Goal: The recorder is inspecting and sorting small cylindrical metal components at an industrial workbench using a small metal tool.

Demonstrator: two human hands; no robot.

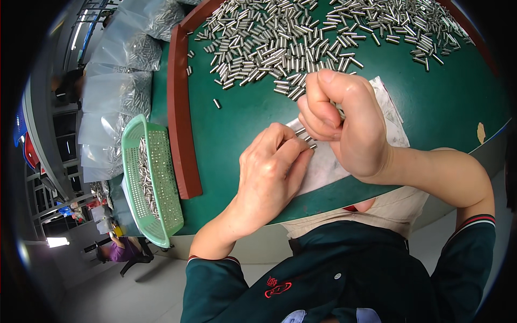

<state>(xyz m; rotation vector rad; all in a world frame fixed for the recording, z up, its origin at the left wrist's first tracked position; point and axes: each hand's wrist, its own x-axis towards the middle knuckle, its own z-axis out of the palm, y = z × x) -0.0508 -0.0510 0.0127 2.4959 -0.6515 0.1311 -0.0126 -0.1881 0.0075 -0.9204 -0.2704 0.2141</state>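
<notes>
My left hand (272, 169) is closed low over the table, its fingertips pressed together around a few short metal pins (309, 139) whose ends poke out beside the fingers. Just right of it and higher, my right hand (353, 126) is curled into a fist; what lies inside is mostly hidden by the fingers. Under both hands lies a smudged white sheet (328, 167). Beyond them spreads a large heap of loose shiny metal pins (269, 48) on the green tabletop (215, 140).
A dark red wooden rail (177, 118) borders the table on the left. Past it stand a green plastic basket (167, 188) with pins inside and several clear bags of pins (134, 91). One stray pin (217, 103) lies near the rail. A person in purple (124, 250) sits far left.
</notes>
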